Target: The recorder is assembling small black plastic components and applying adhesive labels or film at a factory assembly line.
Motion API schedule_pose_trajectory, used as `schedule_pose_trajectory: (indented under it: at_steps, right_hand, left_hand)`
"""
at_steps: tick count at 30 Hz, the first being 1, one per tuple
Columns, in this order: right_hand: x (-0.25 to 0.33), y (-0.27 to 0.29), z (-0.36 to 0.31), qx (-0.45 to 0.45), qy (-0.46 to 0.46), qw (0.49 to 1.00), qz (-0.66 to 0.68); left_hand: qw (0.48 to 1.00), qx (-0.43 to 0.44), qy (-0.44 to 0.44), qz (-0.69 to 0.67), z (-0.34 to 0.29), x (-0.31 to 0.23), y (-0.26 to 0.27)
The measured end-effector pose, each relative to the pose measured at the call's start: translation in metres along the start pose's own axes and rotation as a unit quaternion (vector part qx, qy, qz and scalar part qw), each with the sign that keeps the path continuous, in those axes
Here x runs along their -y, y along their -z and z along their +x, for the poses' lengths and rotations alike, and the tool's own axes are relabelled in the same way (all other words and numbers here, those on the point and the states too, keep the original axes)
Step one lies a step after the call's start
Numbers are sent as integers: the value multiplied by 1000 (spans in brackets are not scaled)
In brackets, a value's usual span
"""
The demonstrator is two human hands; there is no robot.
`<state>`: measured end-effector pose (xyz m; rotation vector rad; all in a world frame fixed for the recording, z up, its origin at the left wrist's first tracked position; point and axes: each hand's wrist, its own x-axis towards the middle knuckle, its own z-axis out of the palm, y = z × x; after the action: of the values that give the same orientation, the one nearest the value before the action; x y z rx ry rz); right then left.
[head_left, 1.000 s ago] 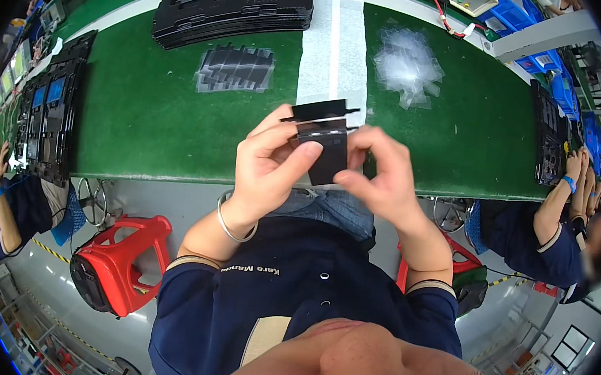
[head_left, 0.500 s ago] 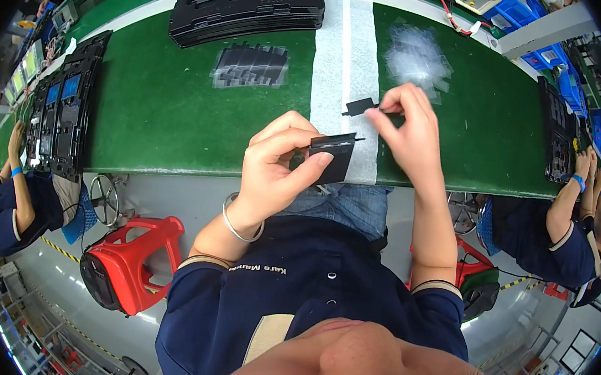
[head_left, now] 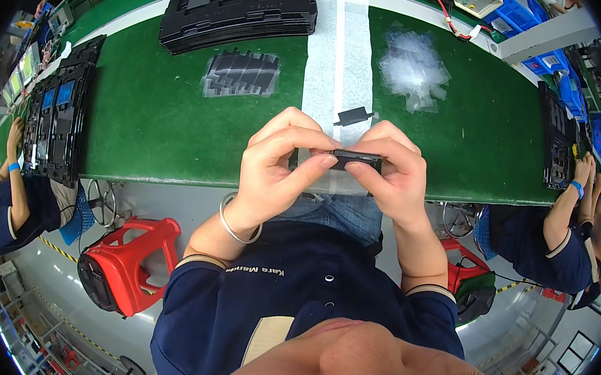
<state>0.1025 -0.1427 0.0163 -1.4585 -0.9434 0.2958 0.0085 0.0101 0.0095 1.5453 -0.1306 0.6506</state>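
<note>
Currently, your left hand (head_left: 275, 153) and right hand (head_left: 398, 169) both pinch a flat black block (head_left: 358, 165) between thumb and fingers, near mid-frame; just above them in the picture, a small black sheet (head_left: 354, 116) lies on the white cloth (head_left: 329, 65).

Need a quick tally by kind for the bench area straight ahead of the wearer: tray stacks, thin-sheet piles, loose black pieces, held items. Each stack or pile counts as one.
Black tray stack: 1
Thin-sheet piles: 2 (dark pile, translucent pile)
Loose black piece: 1
Held black item: 1
Total: 5
</note>
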Motion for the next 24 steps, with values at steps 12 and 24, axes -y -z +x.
schedule_pose_trajectory:
  at_steps: [12,24]
  right_hand:
    - [-4,10,0,4,2,1000,18]
    - [-7,13,-1,10,-18,1000,24]
  left_hand:
    - [999,25,4,40,12,-3,1]
    - [999,15,13,39,10,-2,-3]
